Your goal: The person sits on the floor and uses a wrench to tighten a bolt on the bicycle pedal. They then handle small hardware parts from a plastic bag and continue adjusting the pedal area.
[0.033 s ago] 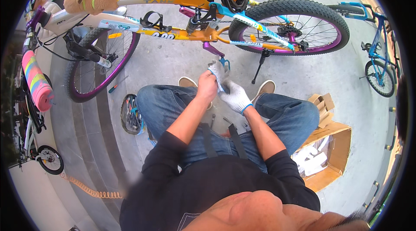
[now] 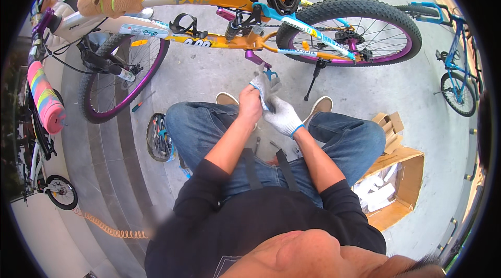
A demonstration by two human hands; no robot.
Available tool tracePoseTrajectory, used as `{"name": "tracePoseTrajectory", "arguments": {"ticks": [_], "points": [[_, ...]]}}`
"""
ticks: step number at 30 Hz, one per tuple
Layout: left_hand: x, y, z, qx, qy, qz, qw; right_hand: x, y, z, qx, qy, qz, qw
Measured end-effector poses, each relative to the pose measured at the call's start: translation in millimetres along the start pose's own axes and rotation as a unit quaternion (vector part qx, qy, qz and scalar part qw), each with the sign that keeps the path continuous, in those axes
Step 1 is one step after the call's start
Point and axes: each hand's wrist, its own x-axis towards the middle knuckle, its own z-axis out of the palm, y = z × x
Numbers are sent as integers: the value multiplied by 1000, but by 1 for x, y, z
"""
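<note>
My left hand (image 2: 250, 102) is bare and closed at a white knit work glove (image 2: 264, 85) with a blue-edged cuff. How far its fingers are inside the glove is hidden. My right hand (image 2: 283, 116) wears a matching white glove, its fingers closed on the lower edge of that loose glove. Both hands meet between my knees, just below the purple crank arm (image 2: 254, 58) of an orange and white bicycle (image 2: 245, 42). A small blue part (image 2: 270, 74) shows right beyond the glove, by the crank's end.
The kickstand (image 2: 314, 77) reaches down on the right. A tool tray (image 2: 159, 139) lies beside my left knee, with a screwdriver (image 2: 136, 107) near the front wheel. At right stands an open cardboard box (image 2: 407, 184) holding white packing. A blue bicycle (image 2: 455, 66) is farther right.
</note>
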Motion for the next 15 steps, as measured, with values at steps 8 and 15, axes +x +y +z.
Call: {"name": "tracePoseTrajectory", "arguments": {"ticks": [8,15], "points": [[14,-56,-25,173,126,-154,965,2,7,-3,-29,34,52,998],[9,-40,-12,30,13,-198,980,2,16,3,-2,63,48,997]]}}
